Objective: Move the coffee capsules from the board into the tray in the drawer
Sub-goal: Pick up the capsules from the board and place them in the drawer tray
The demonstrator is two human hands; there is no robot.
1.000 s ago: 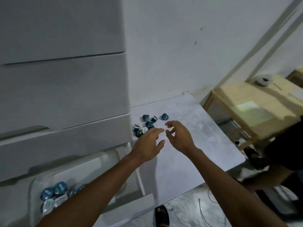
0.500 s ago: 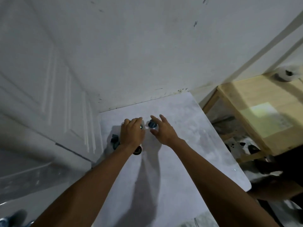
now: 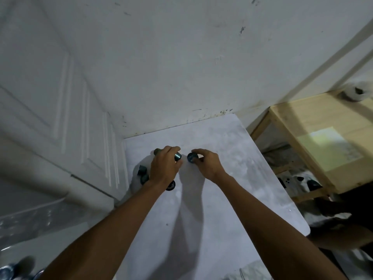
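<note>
1. Lying blurred in the lower-left corner, a few corner capsules (image 3: pixel 8 269) showed blue below the white cabinet (image 3: pixel 60 118).
2. Both forearms reached out over the board (image 3: pixel 201 229), whose far edge met the wall (image 3: pixel 181 57).
3. The left hand (image 3: pixel 165 166) had its fingers curled and pinched a teal capsule (image 3: pixel 178 156) at their tips, over the board's far part.
4. The right hand (image 3: pixel 207 164) pinched a blue capsule (image 3: pixel 191 157) between thumb and fingers, just beside the teal one.
5. Loose capsules (image 3: pixel 142 169) lay on the board around the left hand: two left of the wrist, one beneath it, one past the knuckles.
6. Farther right stood a wooden table (image 3: pixel 323 138), with a white roll (image 3: pixel 355 93) at its far corner.
</note>
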